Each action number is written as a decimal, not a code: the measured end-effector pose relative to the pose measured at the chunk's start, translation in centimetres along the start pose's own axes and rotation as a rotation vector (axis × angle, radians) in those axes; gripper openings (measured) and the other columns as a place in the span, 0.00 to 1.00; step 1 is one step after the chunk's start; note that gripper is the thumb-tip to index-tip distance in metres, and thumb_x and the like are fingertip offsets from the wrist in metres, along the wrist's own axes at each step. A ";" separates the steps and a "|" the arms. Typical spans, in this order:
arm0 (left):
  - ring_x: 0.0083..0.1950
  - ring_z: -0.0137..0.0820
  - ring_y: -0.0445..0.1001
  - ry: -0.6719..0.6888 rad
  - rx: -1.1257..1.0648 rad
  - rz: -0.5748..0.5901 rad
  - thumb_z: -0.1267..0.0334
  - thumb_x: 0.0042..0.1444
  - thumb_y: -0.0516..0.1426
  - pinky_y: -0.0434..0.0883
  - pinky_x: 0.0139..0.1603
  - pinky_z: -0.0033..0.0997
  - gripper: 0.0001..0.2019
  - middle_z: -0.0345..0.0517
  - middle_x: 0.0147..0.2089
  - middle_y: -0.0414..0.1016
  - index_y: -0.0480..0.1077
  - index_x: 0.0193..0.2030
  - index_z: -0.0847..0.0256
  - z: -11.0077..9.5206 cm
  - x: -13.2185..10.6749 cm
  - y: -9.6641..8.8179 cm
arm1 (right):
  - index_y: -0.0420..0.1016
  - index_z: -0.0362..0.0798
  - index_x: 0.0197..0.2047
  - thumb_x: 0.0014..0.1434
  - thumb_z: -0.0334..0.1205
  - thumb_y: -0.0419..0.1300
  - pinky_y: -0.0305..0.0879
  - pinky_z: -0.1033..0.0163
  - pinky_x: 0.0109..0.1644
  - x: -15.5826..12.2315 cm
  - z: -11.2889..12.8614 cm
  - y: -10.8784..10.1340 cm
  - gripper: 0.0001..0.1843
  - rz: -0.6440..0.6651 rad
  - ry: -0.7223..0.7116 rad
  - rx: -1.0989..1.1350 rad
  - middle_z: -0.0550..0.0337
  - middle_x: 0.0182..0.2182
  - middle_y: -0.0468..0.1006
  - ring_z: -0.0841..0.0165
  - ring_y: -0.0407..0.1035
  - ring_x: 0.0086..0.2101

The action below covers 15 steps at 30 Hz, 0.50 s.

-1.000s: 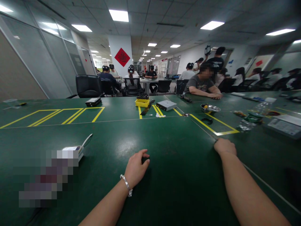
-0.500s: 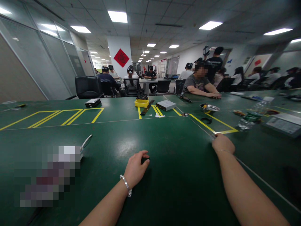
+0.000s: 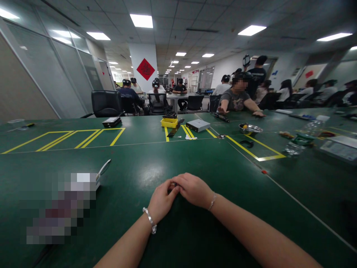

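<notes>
**A:** Where are the person's hands?

**B:** Both are on the green table (image 3: 195, 156), close to its near edge and about midway along. The left hand (image 3: 161, 200), with a silver bracelet (image 3: 150, 220) on its wrist, lies palm down with its fingers curled. The right hand (image 3: 194, 190) reaches across from the right, and its fingertips meet the left's.

**A:** Gripping anything?

**B:** I cannot tell. Both are loosely curled, and the spot where the fingertips touch is too small to make out.

**A:** What's nearest?

**B:** A white device (image 3: 83, 177) towards the near left corner, partly blurred out, with a thin metal loop rising from it. It sits well apart from the hands. On the right, a small red spot (image 3: 263, 172) lies on the pale seam line.

**A:** And farther off?

**B:** Towards the far edge there's a yellow tray (image 3: 169, 122) with a silver box (image 3: 198, 125) near it, and a metal bowl (image 3: 250, 128) beside the yellow tape. A co-worker sits across the table, arms resting on it.
</notes>
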<state>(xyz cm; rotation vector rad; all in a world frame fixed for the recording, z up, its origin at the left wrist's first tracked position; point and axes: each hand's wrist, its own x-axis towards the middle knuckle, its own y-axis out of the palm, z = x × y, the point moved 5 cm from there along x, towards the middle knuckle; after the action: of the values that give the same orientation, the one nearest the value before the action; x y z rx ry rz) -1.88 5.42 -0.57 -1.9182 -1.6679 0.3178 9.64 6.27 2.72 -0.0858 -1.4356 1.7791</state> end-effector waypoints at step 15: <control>0.35 0.31 0.72 -0.157 -0.268 -0.153 0.54 0.54 0.47 0.64 0.40 0.30 0.15 0.42 0.29 0.74 0.68 0.39 0.61 0.8 0.3 -0.9 | 0.63 0.38 0.52 0.54 0.39 0.49 0.41 0.39 0.53 -10.3 -16.4 -12.1 0.24 -0.332 1.087 -0.611 0.36 0.57 0.52 0.46 0.43 0.56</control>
<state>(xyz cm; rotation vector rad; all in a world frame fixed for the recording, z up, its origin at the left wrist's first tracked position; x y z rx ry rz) -3.04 5.94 -0.67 -1.9804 -2.0368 0.1964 31.53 12.68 2.83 -0.9178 -1.0027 0.7105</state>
